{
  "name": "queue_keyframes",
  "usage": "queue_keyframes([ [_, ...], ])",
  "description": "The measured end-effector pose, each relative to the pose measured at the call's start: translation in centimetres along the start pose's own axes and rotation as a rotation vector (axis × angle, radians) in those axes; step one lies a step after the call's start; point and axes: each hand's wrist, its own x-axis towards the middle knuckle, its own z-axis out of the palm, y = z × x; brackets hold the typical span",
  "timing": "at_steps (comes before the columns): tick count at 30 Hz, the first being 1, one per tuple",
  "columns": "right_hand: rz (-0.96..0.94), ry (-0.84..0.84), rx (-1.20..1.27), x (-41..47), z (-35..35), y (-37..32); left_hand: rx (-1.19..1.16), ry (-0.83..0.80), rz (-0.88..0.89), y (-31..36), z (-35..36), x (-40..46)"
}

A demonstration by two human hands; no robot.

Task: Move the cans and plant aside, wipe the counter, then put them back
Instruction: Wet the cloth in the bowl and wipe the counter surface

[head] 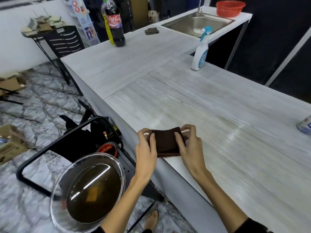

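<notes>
A folded dark brown cloth (165,142) lies at the near edge of the pale wood-grain counter (210,106). My left hand (146,148) pinches its left side and my right hand (189,145) pinches its right side, both gripping it. At the far right edge of the view part of a can (305,125) stands on the counter. No plant is in view.
A spray bottle (200,51) stands mid-counter. A cola bottle (116,22) and a yellow bottle are at the far left end, with a dark rag (151,30), a sink (198,24) and a red basket (230,7) beyond. A glass bowl of brown water (90,192) sits on a stool below left.
</notes>
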Motion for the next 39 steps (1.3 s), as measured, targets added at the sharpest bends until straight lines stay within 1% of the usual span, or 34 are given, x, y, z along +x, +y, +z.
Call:
queue_keyframes([
  [3,0.051,0.004,0.132,-1.0,0.6,-0.9,0.017,0.044,-0.055,0.2,-0.9,-1.0],
  [7,0.150,-0.048,0.114,-2.7,1.5,-1.6,0.061,0.118,-0.161,-0.1,-2.9,-3.6],
  [11,0.151,-0.165,0.059,-5.4,3.1,-2.3,0.119,0.223,-0.223,-1.5,-6.1,-7.2],
  [15,0.132,-0.305,-0.005,-8.6,5.5,-2.2,0.164,0.284,-0.283,-3.1,-9.2,-11.3],
  [20,0.064,-0.443,-0.087,-13.1,9.3,-1.4,0.226,0.373,-0.383,-5.6,-12.5,-16.5],
  [23,-0.011,-0.544,-0.129,-15.1,11.6,-1.2,0.298,0.430,-0.449,-6.9,-14.0,-19.0],
  [25,-0.021,-0.597,-0.147,-16.1,12.9,-1.2,0.349,0.452,-0.502,-7.7,-14.8,-20.1],
  [28,-0.040,-0.635,-0.128,-17.2,14.5,-1.6,0.412,0.468,-0.579,-8.7,-15.9,-21.1],
  [31,-0.095,-0.648,-0.165,-17.5,15.3,-2.3,0.479,0.498,-0.611,-9.1,-16.7,-21.4],
  [33,-0.132,-0.678,-0.240,-17.4,15.7,-2.8,0.515,0.520,-0.607,-9.0,-16.9,-21.4],
  [35,-0.213,-0.684,-0.363,-17.0,15.9,-3.3,0.556,0.525,-0.607,-8.8,-17.0,-21.2],
  [37,-0.338,-0.656,-0.503,-16.7,16.0,-3.7,0.630,0.498,-0.631,-8.7,-17.4,-20.9],
  [39,-0.422,-0.636,-0.612,-16.5,16.1,-4.0,0.739,0.440,-0.659,-8.7,-18.0,-20.5],
])
